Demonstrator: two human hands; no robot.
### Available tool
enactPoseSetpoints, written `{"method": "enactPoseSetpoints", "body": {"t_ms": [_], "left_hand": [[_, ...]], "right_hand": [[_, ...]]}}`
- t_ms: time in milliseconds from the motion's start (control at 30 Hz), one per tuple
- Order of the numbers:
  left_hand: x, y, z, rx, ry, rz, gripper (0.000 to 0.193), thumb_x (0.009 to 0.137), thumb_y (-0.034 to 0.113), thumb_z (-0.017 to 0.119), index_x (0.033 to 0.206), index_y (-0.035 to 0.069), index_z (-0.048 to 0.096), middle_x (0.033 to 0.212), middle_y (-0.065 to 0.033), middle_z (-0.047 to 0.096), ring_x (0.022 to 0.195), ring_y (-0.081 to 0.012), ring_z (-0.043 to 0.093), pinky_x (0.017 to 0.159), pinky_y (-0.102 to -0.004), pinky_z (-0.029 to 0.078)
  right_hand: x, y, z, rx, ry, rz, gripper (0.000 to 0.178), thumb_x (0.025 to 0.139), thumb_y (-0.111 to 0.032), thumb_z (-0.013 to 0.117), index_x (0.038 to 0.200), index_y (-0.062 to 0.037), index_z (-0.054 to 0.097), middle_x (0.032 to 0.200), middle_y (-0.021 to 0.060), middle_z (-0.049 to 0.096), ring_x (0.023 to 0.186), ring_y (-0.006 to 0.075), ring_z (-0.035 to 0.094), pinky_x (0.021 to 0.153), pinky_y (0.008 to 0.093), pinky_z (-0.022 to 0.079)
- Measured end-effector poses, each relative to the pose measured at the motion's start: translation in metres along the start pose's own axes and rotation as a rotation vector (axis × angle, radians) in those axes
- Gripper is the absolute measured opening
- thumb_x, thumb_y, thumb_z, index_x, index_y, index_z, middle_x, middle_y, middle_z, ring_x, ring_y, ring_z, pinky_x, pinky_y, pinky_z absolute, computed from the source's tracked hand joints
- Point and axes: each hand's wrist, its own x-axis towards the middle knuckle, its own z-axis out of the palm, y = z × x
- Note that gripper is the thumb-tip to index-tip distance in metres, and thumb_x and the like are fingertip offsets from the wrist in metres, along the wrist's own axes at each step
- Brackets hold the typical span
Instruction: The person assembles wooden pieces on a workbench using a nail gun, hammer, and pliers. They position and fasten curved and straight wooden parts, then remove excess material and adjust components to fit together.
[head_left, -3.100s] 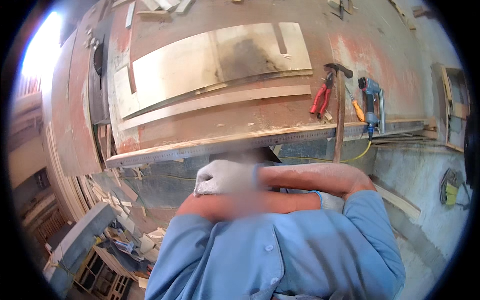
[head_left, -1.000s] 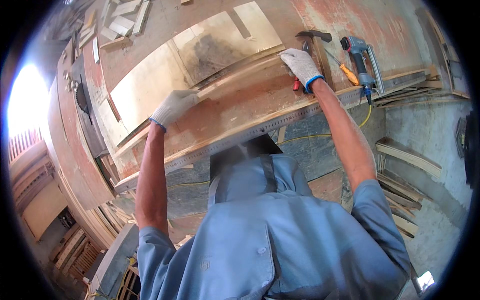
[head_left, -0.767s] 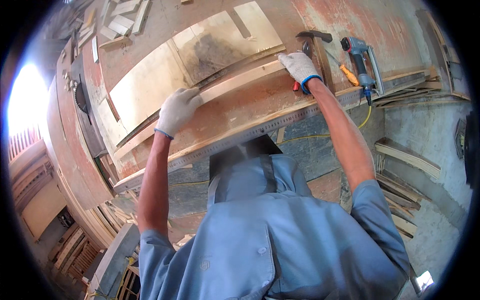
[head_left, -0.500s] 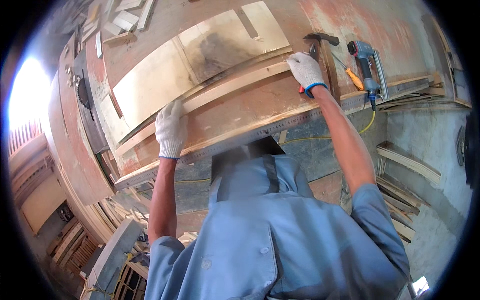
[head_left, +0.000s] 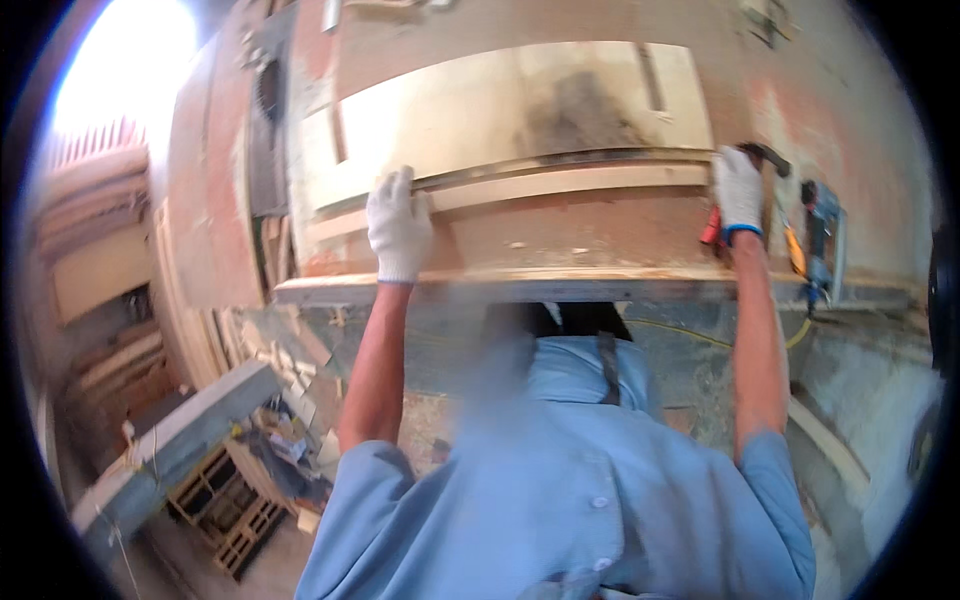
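A long pale wooden strip [head_left: 560, 184] lies along the near edge of a wide, slightly curved wooden panel [head_left: 480, 110] on the workbench. Dark staining marks the panel's right half, and it has a narrow slot near each end. My left hand [head_left: 398, 228], in a white knitted glove, grips the strip towards its left end, fingertips over the far side. At the strip's right end, my right hand [head_left: 738, 190], gloved likewise with a blue cuff, has its fingers curled round the end. Beside that hand are red-handled pliers [head_left: 712, 226] and a hammer [head_left: 768, 158].
An orange-handled screwdriver [head_left: 795, 250] and a nail gun [head_left: 822, 230] with a yellow hose lie right of my right hand. A metal ruler edge [head_left: 500, 291] runs along the bench front. At the far left a saw blade [head_left: 267, 90] stands up. Wood scraps cover the floor at lower left.
My view has turned, so the bench now lies nearly level and farther right in the picture. Both hands stay at the strip, with little visible shift along it.
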Motion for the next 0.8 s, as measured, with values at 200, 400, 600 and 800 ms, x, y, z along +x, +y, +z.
{"method": "enactPoseSetpoints", "body": {"t_ms": [200,400,600,800], "left_hand": [[0.014,-0.135,-0.021,-0.004,-0.072,-0.578,0.052,0.097,0.023,0.061,0.142,-0.003,0.060,0.138,-0.0279,0.064,0.131,-0.0415,0.059,0.114,-0.0450,0.044],[0.021,-0.206,-0.004,0.138,-0.028,-0.400,0.053,0.098,0.031,0.060,0.140,0.000,0.063,0.137,-0.0262,0.067,0.129,-0.0406,0.063,0.113,-0.0446,0.047],[0.033,-0.197,-0.022,-0.108,-0.235,-0.524,0.052,0.099,0.033,0.060,0.137,-0.003,0.065,0.135,-0.0246,0.069,0.130,-0.0378,0.064,0.111,-0.0425,0.048],[0.014,-0.216,-0.054,-0.064,-0.109,-0.460,0.051,0.101,0.033,0.057,0.139,-0.001,0.064,0.141,-0.0223,0.066,0.131,-0.0370,0.063,0.111,-0.0415,0.047]], "right_hand": [[0.020,-0.048,0.002,-0.021,-0.111,0.159,0.045,0.101,-0.035,0.063,0.133,-0.0032,0.067,0.135,0.0203,0.069,0.126,0.0368,0.065,0.107,0.0425,0.050],[0.032,-0.004,0.017,-0.100,-0.055,0.005,0.038,0.100,-0.030,0.061,0.127,-0.0062,0.071,0.127,0.0177,0.073,0.123,0.0360,0.066,0.107,0.0444,0.050],[0.034,-0.023,0.002,-0.075,-0.002,0.077,0.036,0.099,-0.032,0.057,0.118,-0.0080,0.076,0.121,0.0172,0.075,0.118,0.0359,0.068,0.102,0.0442,0.053],[0.011,-0.029,-0.027,-0.201,-0.031,-0.096,0.037,0.102,-0.030,0.051,0.113,-0.0061,0.077,0.117,0.0172,0.075,0.114,0.0358,0.069,0.100,0.0440,0.054]]}}
